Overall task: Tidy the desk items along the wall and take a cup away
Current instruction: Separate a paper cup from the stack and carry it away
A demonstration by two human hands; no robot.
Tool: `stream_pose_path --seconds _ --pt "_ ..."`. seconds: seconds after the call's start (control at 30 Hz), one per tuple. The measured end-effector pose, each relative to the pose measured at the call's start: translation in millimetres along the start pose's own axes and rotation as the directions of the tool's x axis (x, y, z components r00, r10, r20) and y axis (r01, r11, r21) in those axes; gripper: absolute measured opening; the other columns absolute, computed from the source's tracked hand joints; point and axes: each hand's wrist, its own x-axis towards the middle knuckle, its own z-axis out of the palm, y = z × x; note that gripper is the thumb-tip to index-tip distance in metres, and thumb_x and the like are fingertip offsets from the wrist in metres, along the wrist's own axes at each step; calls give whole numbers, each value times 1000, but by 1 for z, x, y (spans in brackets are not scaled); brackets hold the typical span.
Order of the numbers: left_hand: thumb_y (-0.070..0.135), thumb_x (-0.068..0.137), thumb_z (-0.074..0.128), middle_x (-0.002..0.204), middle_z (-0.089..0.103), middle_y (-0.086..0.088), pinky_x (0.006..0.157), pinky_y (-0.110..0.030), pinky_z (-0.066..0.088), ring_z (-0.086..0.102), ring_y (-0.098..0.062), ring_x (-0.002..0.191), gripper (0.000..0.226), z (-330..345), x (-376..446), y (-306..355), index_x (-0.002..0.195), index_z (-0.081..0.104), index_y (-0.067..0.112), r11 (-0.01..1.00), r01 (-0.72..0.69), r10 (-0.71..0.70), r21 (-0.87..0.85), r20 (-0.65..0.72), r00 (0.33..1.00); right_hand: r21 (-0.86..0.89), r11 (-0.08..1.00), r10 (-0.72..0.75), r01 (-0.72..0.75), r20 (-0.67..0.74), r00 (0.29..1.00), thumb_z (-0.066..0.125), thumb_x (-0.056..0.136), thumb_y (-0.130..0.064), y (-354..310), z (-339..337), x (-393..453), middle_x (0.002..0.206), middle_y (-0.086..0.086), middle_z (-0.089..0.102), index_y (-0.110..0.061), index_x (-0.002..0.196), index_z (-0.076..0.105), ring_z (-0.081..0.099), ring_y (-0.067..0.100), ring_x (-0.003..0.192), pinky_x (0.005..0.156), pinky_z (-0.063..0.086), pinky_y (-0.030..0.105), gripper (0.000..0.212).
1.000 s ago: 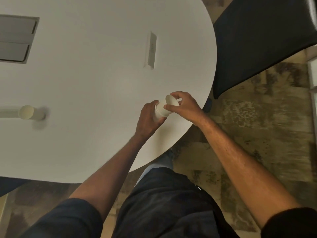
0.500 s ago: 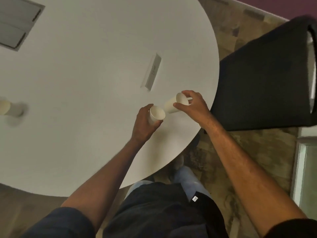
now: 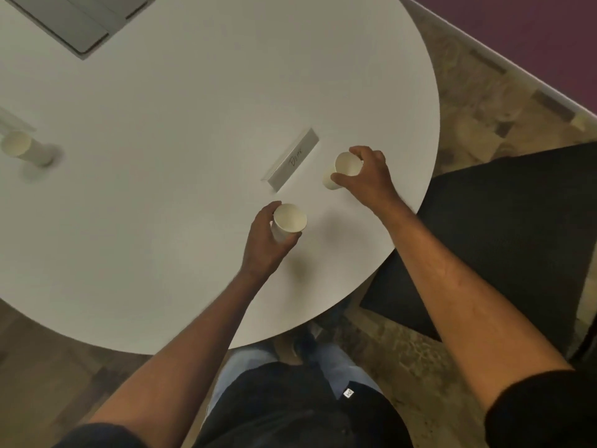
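Note:
Two white paper cups are in my hands above the round white table. My left hand grips one cup upright near the table's front edge. My right hand holds the second cup by its rim, further right and back, low over the tabletop; contact with the table cannot be told. A white name card with handwriting lies between and behind the two cups. A third paper cup stands at the far left.
A grey cable hatch is set into the table at the back left. A dark chair stands right of the table, close to my right arm. Patterned carpet and a purple wall lie beyond.
The two cups, nested together a second ago, have been pulled apart. My right hand carried its cup to the right and turned it upright; the left hand kept the other cup.

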Motion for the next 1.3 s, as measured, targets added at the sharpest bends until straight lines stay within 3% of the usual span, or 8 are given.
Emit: stream_pose_path --seconds 0.1,0.3,0.47,0.8,1.0,1.3 --pt "32 76 82 133 56 16 99 -25 45 53 -4 119 66 14 2 4 134 52 23 1000 -15 15 -4 -25 1000 -59 997 -41 40 -7 999 84 76 -33 3 -8 30 140 6 42 -22 140 50 51 25 125 104 45 33 73" --pt "33 77 83 136 55 17 103 -36 49 54 -8 124 68 28 10 -3 136 50 28 999 -3 1 -32 -40 999 -104 991 -93 87 -52 994 83 77 -32 4 -15 81 141 5 44 -19 141 48 48 27 129 106 46 38 75" --pt "35 75 84 133 57 15 100 -40 51 56 -10 120 69 28 22 -12 135 51 26 999 20 -21 -35 -35 999 -142 987 -95 80 -102 990 84 75 -34 1 -7 118 140 10 45 -14 139 50 48 29 129 107 41 31 75" --pt "48 75 81 133 55 20 102 -34 50 53 -2 121 70 42 27 -61 135 49 34 993 114 -114 -45 -7 993 -195 977 -106 84 -105 989 80 76 -38 -1 33 182 144 6 43 -15 142 47 45 26 133 100 38 24 77" --pt "55 73 78 131 54 26 101 -31 49 53 2 120 69 44 26 -73 133 47 40 984 168 -168 -62 9 986 -269 960 -104 80 -75 992 76 81 -39 -4 48 212 147 8 40 -14 146 44 42 29 136 104 39 30 76" --pt "47 76 81 137 52 23 105 -34 48 51 0 124 72 42 29 -79 138 47 36 983 177 -177 -56 6 984 -269 960 -81 73 -19 997 75 85 -38 7 63 225 153 10 35 -12 152 38 38 30 140 111 35 31 80"
